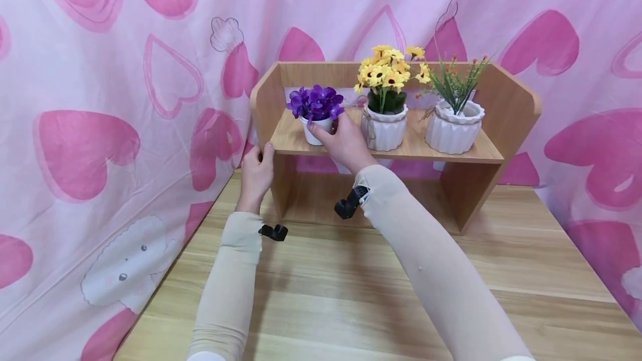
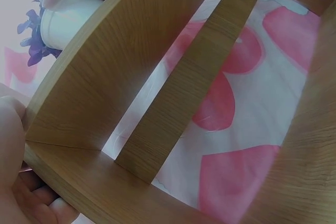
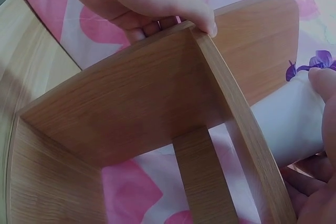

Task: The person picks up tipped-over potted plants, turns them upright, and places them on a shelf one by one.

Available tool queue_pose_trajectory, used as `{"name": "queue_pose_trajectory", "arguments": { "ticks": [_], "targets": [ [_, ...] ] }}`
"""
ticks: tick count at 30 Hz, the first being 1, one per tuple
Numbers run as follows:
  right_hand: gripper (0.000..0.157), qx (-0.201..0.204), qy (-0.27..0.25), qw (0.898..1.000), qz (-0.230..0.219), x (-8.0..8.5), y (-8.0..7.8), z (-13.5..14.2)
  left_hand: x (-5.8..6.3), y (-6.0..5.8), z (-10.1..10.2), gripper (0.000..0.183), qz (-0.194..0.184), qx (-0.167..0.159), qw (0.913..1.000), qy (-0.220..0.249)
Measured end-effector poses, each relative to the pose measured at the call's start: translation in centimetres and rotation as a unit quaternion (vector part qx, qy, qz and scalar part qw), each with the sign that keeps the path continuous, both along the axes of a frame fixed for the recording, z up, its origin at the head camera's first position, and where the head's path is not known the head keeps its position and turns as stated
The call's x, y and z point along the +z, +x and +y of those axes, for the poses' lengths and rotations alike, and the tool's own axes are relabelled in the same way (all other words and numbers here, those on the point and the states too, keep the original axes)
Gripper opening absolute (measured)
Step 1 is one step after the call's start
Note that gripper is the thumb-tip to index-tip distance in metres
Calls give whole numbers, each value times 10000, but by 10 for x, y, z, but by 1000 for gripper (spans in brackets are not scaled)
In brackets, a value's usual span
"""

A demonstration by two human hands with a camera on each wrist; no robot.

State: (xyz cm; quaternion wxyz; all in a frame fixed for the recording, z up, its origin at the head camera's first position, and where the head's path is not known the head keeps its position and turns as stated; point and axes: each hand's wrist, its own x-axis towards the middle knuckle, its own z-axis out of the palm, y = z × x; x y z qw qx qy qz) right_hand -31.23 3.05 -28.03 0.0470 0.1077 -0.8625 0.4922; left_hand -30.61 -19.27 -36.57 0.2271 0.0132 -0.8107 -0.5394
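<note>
A small white pot of purple artificial flowers [image 1: 317, 106] stands at the left end of the upper board of a wooden desktop shelf [image 1: 516, 106]. My right hand [image 1: 349, 144] grips this pot from the right side, thumb at the front near its rim. At the shelf's left side panel, my left hand [image 1: 257, 178] holds the front edge. In the right wrist view, the left thumb [image 3: 205, 19] lies on the board's corner and the other fingers go round the panel's outer face. The left wrist view shows the white pot [image 2: 71, 17] upside down in frame, with right-hand fingers on it.
Along the upper board stand a ribbed white pot of yellow flowers [image 1: 385, 127] and another with green stems and red buds [image 1: 453, 130]. The shelf's lower compartment [image 1: 361, 199] opens toward me. Below is a wood-grain table [image 1: 321, 305], with a pink heart-patterned curtain [image 1: 125, 71] behind.
</note>
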Motion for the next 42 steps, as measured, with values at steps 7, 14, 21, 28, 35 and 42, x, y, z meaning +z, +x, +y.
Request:
{"name": "queue_pose_trajectory", "arguments": {
  "ticks": [7, 14, 21, 28, 35, 42],
  "targets": [
    [77, -121, 16, 9999, -60, -1, 4, 3, 0, -1, 2, 54, 51, -92, 9999, 55],
    [77, -237, -196, 9994, 158, -6, 14, 6, 0, -2, 2, 51, 96, -114, 9999, 73],
    [68, -283, -723, 9962, 403, -20, 29, 16, -5, -2, -3, 55, -6, -192, 9997, 124],
    [40, -353, -1035, 9876, 1127, -33, 47, 38, -8, 3, -9, 55, 183, -301, 9994, 6],
    [24, -640, -875, 9793, 1708, -44, 74, 70, -9, 21, -13, 40, 848, 1018, 9873, -872],
    [12, -833, -46, 9443, 3182, -58, 99, 104, 5, 53, -11, 27, 2549, 1076, 9487, -1527]
  ]
}}
